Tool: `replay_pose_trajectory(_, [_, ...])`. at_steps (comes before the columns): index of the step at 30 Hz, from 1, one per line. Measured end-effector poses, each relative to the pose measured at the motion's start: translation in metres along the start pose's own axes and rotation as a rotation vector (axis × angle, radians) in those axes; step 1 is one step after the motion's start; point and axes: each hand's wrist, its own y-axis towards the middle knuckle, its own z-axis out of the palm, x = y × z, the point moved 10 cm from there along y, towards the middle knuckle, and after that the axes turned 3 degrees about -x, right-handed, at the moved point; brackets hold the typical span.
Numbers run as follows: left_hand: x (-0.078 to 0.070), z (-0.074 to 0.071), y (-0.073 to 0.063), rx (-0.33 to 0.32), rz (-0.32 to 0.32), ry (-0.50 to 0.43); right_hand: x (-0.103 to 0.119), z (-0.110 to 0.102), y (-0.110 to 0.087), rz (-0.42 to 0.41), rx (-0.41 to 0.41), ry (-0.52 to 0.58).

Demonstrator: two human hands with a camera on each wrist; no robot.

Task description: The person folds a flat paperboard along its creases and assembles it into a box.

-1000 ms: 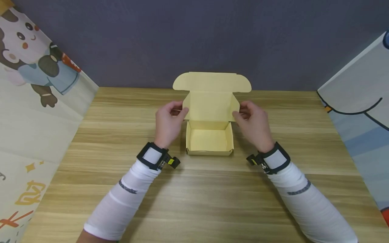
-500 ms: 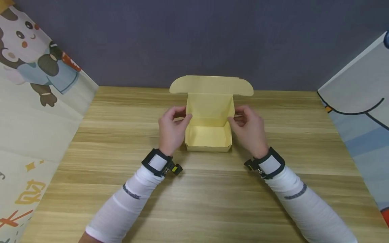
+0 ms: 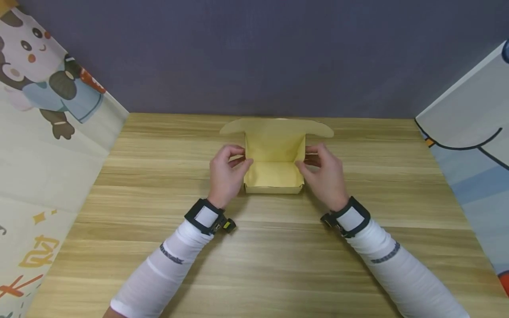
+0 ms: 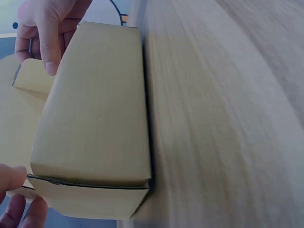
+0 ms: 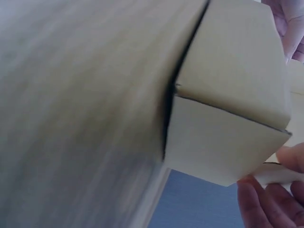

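Observation:
A small yellowish cardboard box stands on the table with its hinged lid tilted up at the back. The lid's front flap has rounded ears that spread to both sides. My left hand pinches the lid's left side flap, thumb inside and fingers outside. On the other side my right hand pinches the right side flap the same way. Inside, the visible floor of the box is bare. The left wrist view shows the plain front wall close up.
The wood-grain table extends around the box on every side. A dark blue-grey backdrop rises behind its far edge. Panels printed with cartoons flank it, a left panel and a right panel. Both wrists wear strapped cameras.
The lid has swung forward and down from nearly upright, its side flaps turning inward. Both hands have moved slightly toward me with it, and the box has slid a little away from me.

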Motion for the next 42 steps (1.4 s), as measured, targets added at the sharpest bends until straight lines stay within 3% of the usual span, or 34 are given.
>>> replay_pose_trajectory(3, [0.002, 0.000, -0.001, 0.028, 0.025, 0.044, -0.002, 0.000, -0.002, -0.034, 0.006, 0.006])
replay_pose_trajectory(7, [-0.010, -0.003, -0.004, 0.090, 0.018, 0.055, 0.000, -0.003, -0.004, -0.079, 0.013, 0.045])
replay_pose_trajectory(11, [-0.017, -0.007, -0.006, 0.144, -0.013, -0.018, 0.010, -0.010, -0.004, -0.088, 0.017, 0.086])
replay_pose_trajectory(14, [-0.006, -0.010, -0.004, 0.164, -0.023, -0.053, 0.019, -0.016, -0.005, -0.078, 0.029, 0.126])
replay_pose_trajectory(17, [0.007, -0.013, -0.001, 0.189, -0.054, -0.073, 0.015, -0.018, -0.005, -0.015, 0.068, 0.218])
replay_pose_trajectory(20, [0.015, -0.014, 0.002, 0.238, -0.096, -0.091, -0.007, -0.015, -0.005, 0.068, 0.111, 0.326])
replay_pose_trajectory(26, [0.023, -0.012, 0.004, 0.380, -0.261, -0.184, -0.039, -0.004, -0.005, 0.206, 0.216, 0.550])
replay_pose_trajectory(30, [0.024, -0.013, 0.004, 0.448, -0.359, -0.134, -0.045, -0.001, -0.006, 0.332, 0.279, 0.674])
replay_pose_trajectory(34, [0.023, -0.014, 0.005, 0.496, -0.431, -0.069, -0.044, -0.001, -0.003, 0.390, 0.355, 0.581])
replay_pose_trajectory(39, [0.025, -0.014, 0.006, 0.529, -0.512, 0.021, -0.037, 0.000, 0.001, 0.370, 0.452, 0.348])
replay_pose_trajectory(42, [0.026, -0.013, 0.005, 0.549, -0.548, 0.039, -0.037, 0.003, -0.001, 0.401, 0.507, 0.293])
